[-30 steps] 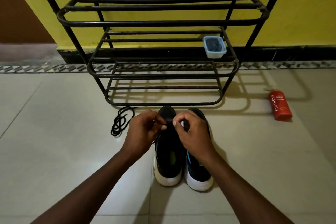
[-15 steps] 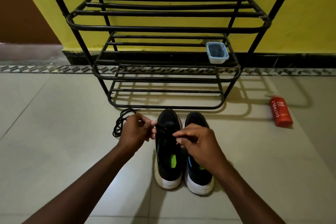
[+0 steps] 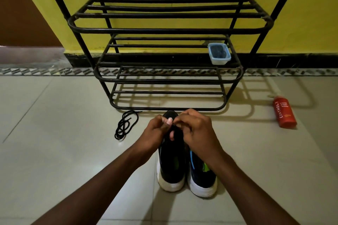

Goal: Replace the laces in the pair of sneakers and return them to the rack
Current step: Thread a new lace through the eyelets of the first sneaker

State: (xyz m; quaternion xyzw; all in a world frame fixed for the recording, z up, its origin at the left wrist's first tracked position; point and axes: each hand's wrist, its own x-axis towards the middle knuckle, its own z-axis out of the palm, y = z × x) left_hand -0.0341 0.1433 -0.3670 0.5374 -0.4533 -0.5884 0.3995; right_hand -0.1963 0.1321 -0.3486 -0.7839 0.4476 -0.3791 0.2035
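Two black sneakers with white soles stand side by side on the tiled floor, toes toward the rack: the left sneaker (image 3: 172, 166) and the right sneaker (image 3: 202, 179). My left hand (image 3: 155, 133) and my right hand (image 3: 196, 131) meet over the front of the left sneaker, fingers curled and pinching its black lace, which is mostly hidden between them. My right hand covers the front of the right sneaker. A loose black lace (image 3: 126, 124) lies coiled on the floor to the left of the shoes. The black metal shoe rack (image 3: 164, 29) stands just beyond.
A small blue-rimmed plastic box (image 3: 219, 56) sits on the rack's middle shelf at the right. A red bottle (image 3: 284, 114) lies on the floor to the right. The yellow wall with a black skirting stands behind the rack.
My hands have come back together over the left sneaker's front; half a second ago they were spread apart, pulling the lace sideways. The camera view has shifted slightly.
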